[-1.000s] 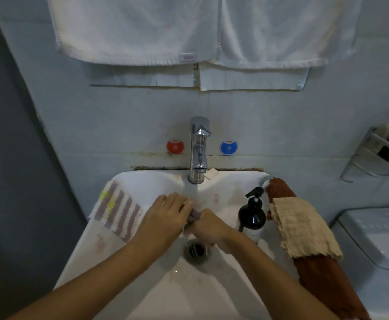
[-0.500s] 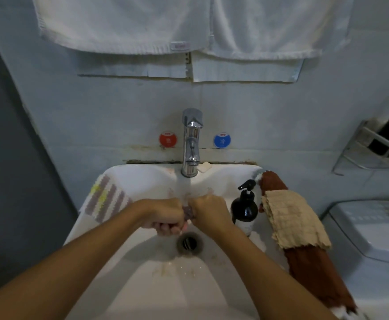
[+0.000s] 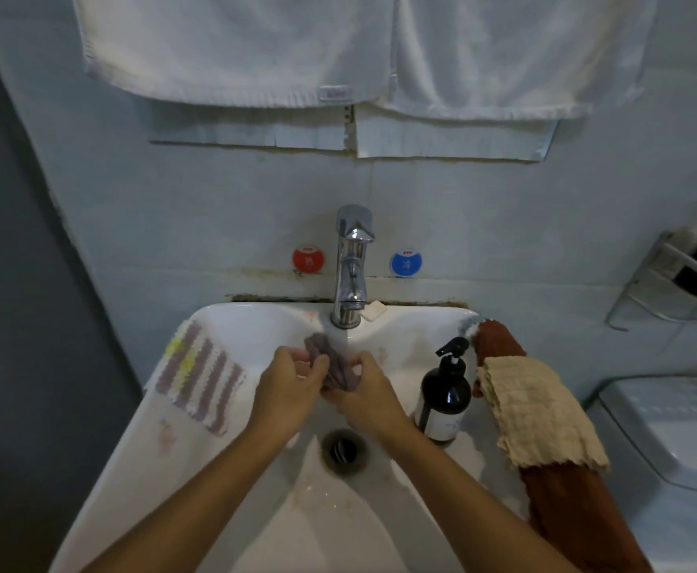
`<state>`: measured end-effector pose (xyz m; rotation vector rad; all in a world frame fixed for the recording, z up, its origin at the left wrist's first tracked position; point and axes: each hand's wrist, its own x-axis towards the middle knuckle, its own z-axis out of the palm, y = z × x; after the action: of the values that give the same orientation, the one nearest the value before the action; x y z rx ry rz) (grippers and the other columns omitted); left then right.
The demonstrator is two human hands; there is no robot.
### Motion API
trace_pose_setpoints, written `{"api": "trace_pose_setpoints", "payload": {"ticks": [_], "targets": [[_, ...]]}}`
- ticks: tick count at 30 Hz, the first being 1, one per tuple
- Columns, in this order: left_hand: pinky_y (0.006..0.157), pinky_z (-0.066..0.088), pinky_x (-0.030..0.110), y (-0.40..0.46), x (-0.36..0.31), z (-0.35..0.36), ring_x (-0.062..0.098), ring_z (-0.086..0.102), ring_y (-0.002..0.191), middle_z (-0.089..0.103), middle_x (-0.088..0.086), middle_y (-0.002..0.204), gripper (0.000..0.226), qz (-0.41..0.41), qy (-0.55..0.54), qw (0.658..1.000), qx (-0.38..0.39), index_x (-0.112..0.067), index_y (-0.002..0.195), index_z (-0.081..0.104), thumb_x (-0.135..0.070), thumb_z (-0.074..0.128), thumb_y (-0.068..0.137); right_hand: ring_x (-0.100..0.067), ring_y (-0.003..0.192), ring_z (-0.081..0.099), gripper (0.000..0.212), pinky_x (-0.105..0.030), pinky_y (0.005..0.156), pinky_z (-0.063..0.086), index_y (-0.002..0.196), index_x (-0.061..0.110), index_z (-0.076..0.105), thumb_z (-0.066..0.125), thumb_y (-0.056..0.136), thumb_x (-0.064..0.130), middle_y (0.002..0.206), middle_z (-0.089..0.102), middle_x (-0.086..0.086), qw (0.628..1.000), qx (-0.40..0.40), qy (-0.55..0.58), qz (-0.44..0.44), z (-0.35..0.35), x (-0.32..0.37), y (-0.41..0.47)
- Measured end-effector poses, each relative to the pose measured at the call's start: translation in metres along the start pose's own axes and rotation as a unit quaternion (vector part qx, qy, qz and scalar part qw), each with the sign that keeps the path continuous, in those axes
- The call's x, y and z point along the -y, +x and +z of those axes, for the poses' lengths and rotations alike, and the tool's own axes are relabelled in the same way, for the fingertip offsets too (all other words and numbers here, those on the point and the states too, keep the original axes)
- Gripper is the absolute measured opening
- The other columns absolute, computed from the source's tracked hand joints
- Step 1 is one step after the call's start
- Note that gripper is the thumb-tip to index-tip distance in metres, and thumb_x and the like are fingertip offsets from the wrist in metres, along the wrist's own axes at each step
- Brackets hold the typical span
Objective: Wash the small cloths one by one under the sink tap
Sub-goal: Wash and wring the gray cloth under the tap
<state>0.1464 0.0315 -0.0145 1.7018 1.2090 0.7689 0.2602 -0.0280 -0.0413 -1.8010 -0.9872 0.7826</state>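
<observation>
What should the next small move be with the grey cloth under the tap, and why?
Probably keep rubbing the bunched grey cloth between the left hand and right hand, under the chrome tap. Both hands grip it above the white sink, and the striped cloth and the beige waffle cloth lie on the rim, seemingly waiting.

one head-worn wide view looks forward and steeply down, close over the sink (image 3: 251,320), facing the wall.
</observation>
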Motion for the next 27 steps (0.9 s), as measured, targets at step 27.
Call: {"api": "trace_pose_setpoints", "payload": {"ticks": [27], "targets": [[0.079, 0.054, 0.036, 0.014, 0.012, -0.007, 0.026, 0.064, 0.102, 0.066, 0.009, 0.109, 0.029, -0.018, -0.330, 0.942, -0.065, -0.016, 0.103, 0.064, 0.007, 0.050, 0.092, -0.025, 0.093, 0.071, 0.017, -0.040, 0.082, 0.059, 0.101, 0.010, 0.071, 0.058, 0.100, 0.019, 0.096, 0.076, -0.010, 0.973, -0.006, 0.231, 0.006, -0.009, 0.018, -0.009]]}}
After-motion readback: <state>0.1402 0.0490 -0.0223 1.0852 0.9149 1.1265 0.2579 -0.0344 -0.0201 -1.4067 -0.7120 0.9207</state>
